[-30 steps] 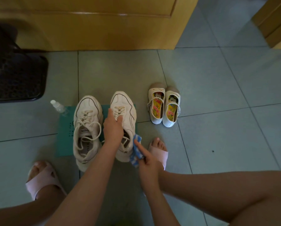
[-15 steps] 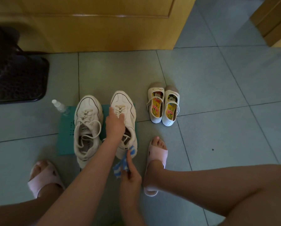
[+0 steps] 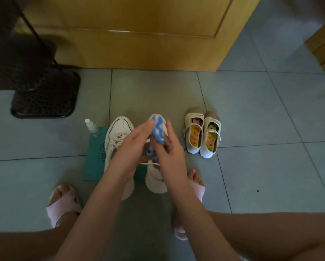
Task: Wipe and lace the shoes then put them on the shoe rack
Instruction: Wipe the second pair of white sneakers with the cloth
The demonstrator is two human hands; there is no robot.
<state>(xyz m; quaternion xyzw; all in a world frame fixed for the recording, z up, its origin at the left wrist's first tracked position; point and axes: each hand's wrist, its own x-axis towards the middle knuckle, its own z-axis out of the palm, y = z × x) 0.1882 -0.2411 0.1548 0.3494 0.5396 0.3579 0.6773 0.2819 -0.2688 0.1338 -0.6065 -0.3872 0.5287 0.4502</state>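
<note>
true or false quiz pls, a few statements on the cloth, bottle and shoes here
1. The right hand grips the cloth and the left hand touches it. True.
2. The bottle stands beside the small shoes. False: it stands left of the sneakers, at the mat's far corner.
3. The sneakers sit on a teal mat. True.
4. The small shoes are on the mat. False: they sit on bare tile, right of the sneakers.
</note>
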